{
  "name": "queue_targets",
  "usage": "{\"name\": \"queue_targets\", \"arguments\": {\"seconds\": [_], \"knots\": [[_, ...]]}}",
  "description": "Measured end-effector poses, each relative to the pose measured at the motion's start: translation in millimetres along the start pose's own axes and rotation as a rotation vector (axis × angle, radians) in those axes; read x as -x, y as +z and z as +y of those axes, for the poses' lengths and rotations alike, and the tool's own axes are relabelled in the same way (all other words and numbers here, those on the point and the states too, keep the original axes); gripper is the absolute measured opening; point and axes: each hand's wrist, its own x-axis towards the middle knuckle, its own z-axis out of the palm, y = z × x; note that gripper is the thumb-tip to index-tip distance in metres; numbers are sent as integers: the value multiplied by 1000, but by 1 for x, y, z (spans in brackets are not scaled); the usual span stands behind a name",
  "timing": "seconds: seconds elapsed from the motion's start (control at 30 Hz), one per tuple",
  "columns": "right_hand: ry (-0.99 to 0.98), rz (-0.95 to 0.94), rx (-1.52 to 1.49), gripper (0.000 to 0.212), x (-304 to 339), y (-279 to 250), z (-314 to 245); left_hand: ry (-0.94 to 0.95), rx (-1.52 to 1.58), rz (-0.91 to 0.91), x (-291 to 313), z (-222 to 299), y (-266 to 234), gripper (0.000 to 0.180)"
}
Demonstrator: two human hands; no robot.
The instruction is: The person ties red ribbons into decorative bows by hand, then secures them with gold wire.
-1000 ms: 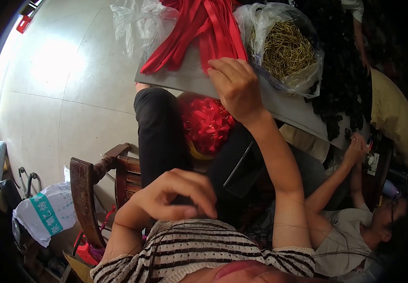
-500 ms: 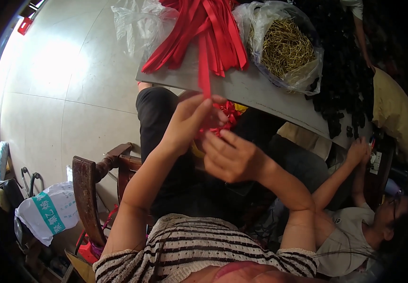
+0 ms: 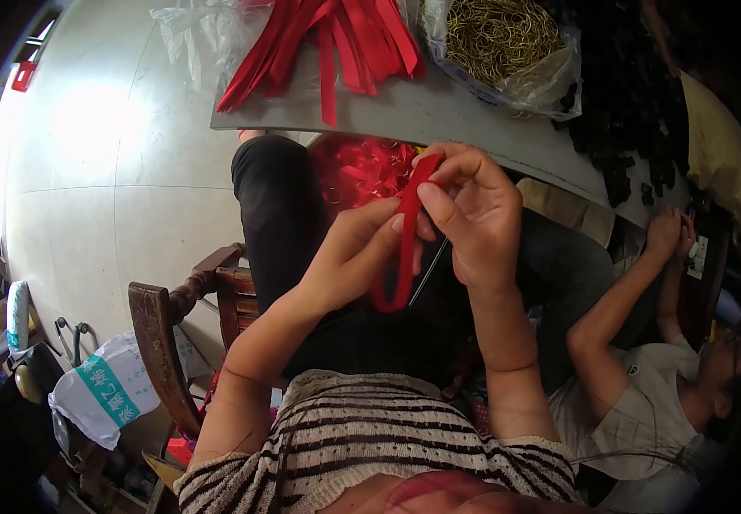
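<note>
A strip of red ribbon (image 3: 406,272) runs between my two hands over my lap, its lower part bent into a loop. My left hand (image 3: 358,248) pinches it at mid-length between thumb and fingers. Higher up and to the right, my right hand (image 3: 478,201) closes thumb and fingertips on the ribbon's upper end. Below the right hand a thin metal rod (image 3: 429,272) slants down; whether a hand holds it I cannot tell. Beneath my hands, partly hidden by them, a container holds many red ribbon pieces (image 3: 358,167) with gold bits among them.
On the grey table (image 3: 276,118) lie a bundle of red ribbons (image 3: 302,43), a plastic bag of gold cords (image 3: 503,43) and black pieces (image 3: 619,111). A wooden chair (image 3: 161,343) stands left; a co-worker (image 3: 636,385) sits right, hands near the table edge.
The ribbon that hung from my left hand near the table edge is now drawn down over my lap and looped. My right hand has risen and grips its upper end.
</note>
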Motion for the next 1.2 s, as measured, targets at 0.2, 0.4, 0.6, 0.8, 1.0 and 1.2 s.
{"name": "queue_targets", "arguments": {"seconds": [0.2, 0.4, 0.6, 0.8, 1.0, 1.2], "knots": [[65, 13, -90, 8, 0, -4, -5, -75, 20, -60, 2, 1, 1, 26], [-10, 56, 29, 10, 2, -2, -4, 25, -179, 120, 5, -10, 10, 26], [-179, 318, 72, 14, -19, -26, -11, 41, -17, 59, 17, -8, -1, 31], [-595, -9, 996, 22, 19, 3, -6, 185, -1, 223, 16, -9, 4, 38], [-71, -56, 432, 19, 16, -1, 0, 177, -79, 247, 17, 1, 9, 44], [-435, -279, 758, 14, 9, -5, -9, 258, -432, 358, 20, 0, -13, 33]]}}
